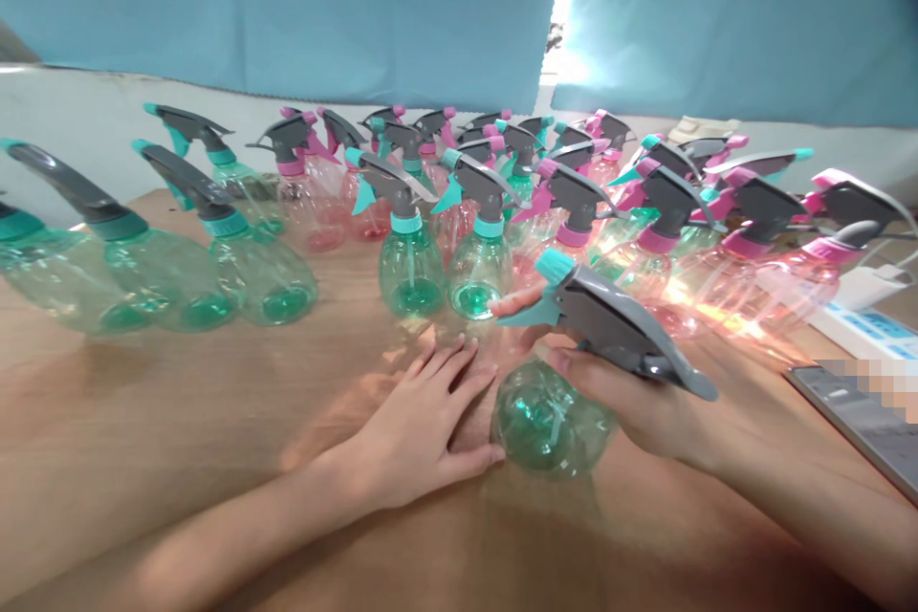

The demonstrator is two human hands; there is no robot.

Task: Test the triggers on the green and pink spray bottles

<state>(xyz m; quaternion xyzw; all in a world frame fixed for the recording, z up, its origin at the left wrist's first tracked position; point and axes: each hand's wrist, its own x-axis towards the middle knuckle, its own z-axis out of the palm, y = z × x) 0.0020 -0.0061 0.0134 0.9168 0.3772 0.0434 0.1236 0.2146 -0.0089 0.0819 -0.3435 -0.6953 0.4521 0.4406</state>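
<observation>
The bottle [552, 426], green with a grey spray head and teal trigger, sits in the right grip [635, 392], which is closed around its neck; a fingertip reaches up beside the trigger. Its round body hangs below that grip, tilted, and whether it touches the bench [143, 421] I cannot tell. The left grip [423, 435] is spread flat on the bench, palm down, holding nothing, its thumb tip just beside the bottle's body. Beyond the fingers stand two green bottles [410, 270], side by side. More green bottles [269, 273] stand to the left, with pink bottles [566, 234] behind and to the right. At the right edge lie a phone [846, 402] and a white strip [864, 330]; a blue curtain [287, 19] hangs behind.
</observation>
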